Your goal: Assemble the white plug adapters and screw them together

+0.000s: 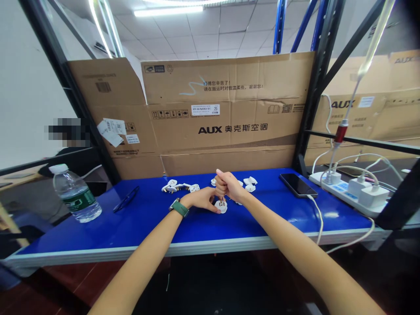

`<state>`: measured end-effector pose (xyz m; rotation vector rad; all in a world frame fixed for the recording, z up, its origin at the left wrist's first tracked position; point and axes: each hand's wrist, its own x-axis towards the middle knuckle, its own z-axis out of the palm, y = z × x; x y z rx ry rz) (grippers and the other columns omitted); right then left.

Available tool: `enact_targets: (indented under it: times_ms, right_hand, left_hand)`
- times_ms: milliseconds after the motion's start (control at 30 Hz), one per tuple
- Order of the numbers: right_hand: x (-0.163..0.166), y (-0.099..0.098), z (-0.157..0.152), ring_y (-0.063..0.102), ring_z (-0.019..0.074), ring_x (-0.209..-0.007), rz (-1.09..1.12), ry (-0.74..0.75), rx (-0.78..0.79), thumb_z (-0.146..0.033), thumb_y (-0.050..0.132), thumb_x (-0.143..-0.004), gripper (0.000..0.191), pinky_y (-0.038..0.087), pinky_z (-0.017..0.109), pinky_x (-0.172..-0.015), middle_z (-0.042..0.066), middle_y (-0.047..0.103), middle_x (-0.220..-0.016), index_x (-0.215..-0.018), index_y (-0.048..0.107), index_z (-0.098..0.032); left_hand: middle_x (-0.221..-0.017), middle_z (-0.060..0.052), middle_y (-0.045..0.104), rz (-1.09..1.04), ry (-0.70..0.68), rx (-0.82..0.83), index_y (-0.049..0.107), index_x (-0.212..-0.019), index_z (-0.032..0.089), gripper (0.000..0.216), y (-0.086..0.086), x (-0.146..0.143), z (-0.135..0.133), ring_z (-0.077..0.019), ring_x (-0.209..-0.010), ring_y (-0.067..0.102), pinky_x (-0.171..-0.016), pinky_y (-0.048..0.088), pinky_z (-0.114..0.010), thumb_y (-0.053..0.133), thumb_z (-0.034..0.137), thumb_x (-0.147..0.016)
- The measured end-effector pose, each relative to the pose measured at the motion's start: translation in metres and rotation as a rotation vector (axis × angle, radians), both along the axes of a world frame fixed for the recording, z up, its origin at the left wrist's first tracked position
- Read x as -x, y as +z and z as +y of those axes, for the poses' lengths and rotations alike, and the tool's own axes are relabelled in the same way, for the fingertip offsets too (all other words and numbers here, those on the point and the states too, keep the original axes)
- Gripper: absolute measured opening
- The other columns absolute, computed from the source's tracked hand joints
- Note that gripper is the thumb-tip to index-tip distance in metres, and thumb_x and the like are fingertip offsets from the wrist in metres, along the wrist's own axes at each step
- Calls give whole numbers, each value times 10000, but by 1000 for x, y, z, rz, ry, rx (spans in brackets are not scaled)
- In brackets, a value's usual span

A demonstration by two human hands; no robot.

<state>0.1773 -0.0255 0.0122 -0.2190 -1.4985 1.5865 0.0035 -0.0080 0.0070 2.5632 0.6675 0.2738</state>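
A white plug (221,207) with metal parts on its upper face lies on the blue tabletop in front of me. My left hand (204,199), a green-strapped watch on its wrist, grips the plug's left edge between thumb and fingers. Right above the plug, my right hand (229,186) is closed in a fist with its thumb up. What the fist holds is mostly hidden; only a thin bit shows beneath it, over the plug. Several white plug parts (180,187) lie to the left behind my left hand, and more white pieces (250,184) lie behind my right hand.
A water bottle (76,194) and dark glasses (126,200) are on the left. To the right lie a phone (298,185) on a white cable and a power strip (351,192) with chargers. Cardboard (223,153) walls the back; a person (70,144) sits beyond the left post.
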Motion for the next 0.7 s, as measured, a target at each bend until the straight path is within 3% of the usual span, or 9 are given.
enact_targets:
  times_ms: [233, 467, 700]
  right_hand:
    - [2, 1, -2, 133, 62, -427, 14, -65, 26, -615, 581, -904, 600, 154, 230, -421, -99, 178, -486, -580, 256, -227]
    - [0, -1, -1, 133, 72, -458, 23, 64, 6, -553, 551, -946, 550, 156, 237, -453, -92, 184, -522, -597, 288, -218]
    - [9, -3, -2, 241, 79, -518, 10, 27, 23, -524, 689, -858, 452, 220, 225, -497, -67, 301, -616, -705, 418, -197]
  left_hand:
    - [-708, 12, 573, 13, -11, -1, 727, -1069, 160, 477, 1, 1, 0, -108, -596, 456, -574, 367, -230, 813, 468, -714]
    - [-707, 9, 574, -1, -23, -11, 714, -1083, 153, 484, -4, 1, 4, -111, -596, 457, -590, 379, -239, 810, 462, -723]
    - [-730, 2, 558, 41, 37, -52, 716, -1116, 178, 537, -7, 3, 6, -121, -626, 476, -579, 364, -229, 814, 507, -703]
